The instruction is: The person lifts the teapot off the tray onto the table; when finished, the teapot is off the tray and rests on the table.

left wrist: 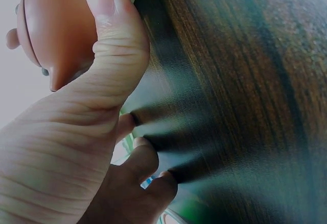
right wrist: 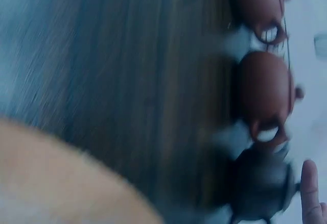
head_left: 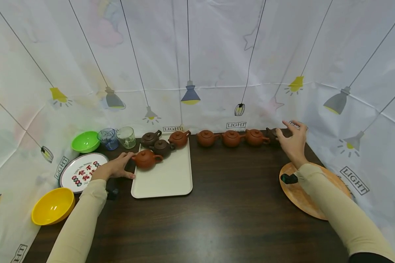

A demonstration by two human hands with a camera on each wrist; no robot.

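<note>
At the left edge of the cream tray [head_left: 164, 184] is my left hand [head_left: 114, 168]; its thumb lies against the tray's rim, beside the spout of an orange-brown teapot [head_left: 145, 160]. In the left wrist view its other fingers are spread over the tabletop. Behind that teapot the tray bears two dark brown teapots [head_left: 150, 138] and a reddish one [head_left: 179, 139]. My right hand [head_left: 294, 146] is over a dark teapot [head_left: 272, 136] at the right end of the back row, thumb and fingers apart. In the right wrist view one finger [right wrist: 309, 191] shows close to its lid knob.
Three reddish teapots [head_left: 231, 138] stand in line along the back wall. Right: a round wooden board [head_left: 316, 204] under my forearm. Left: a green bowl [head_left: 85, 142], blue glass [head_left: 108, 139], clear glass [head_left: 126, 137], white plate with red lettering [head_left: 84, 172] and yellow bowl [head_left: 53, 206].
</note>
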